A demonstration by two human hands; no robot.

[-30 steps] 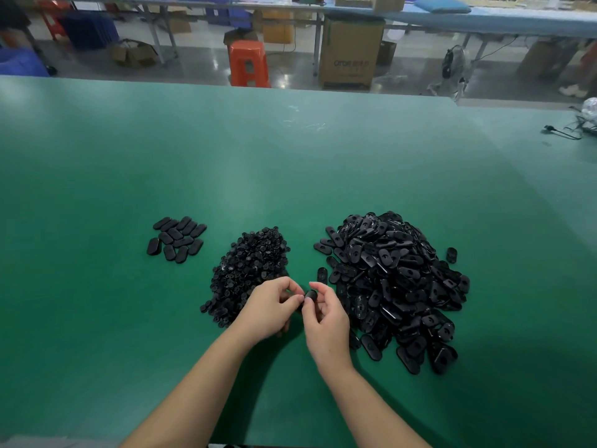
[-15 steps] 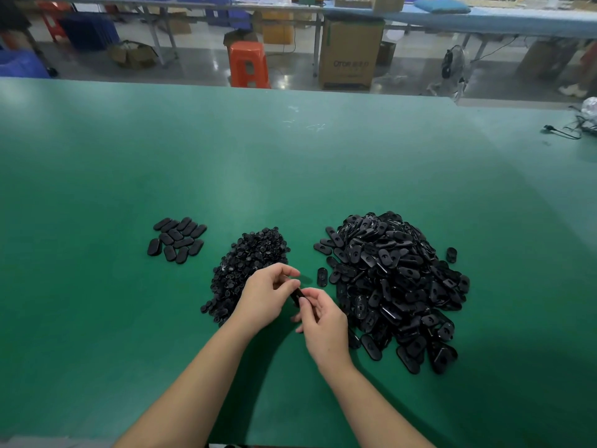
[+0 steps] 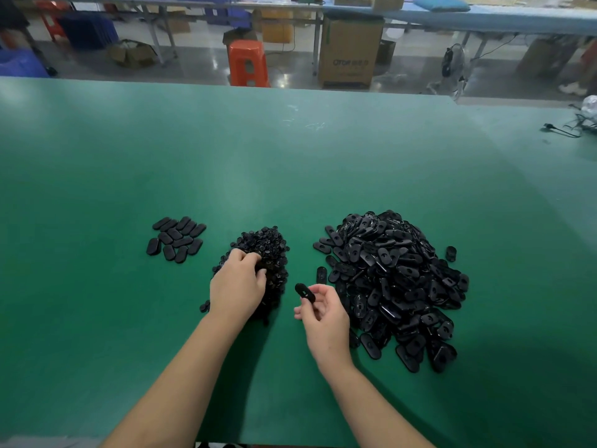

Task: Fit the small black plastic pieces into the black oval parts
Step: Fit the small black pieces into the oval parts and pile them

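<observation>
One black oval part, pinched in the right hand, has its long axis toward eleven o'clock. The left hand's curled fingers dig into the small-piece heap; its grip cannot be told.

Right hand pinches oval part; left hand digs into small pieces.

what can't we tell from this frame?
- Head view: whether the left hand has pinched a small piece; its fingers are buried in the small-piece pile.
- Whether the oval part held by the right hand has a piece fitted: too small.
- Forearms are cut off by the bottom edge.
</observation>
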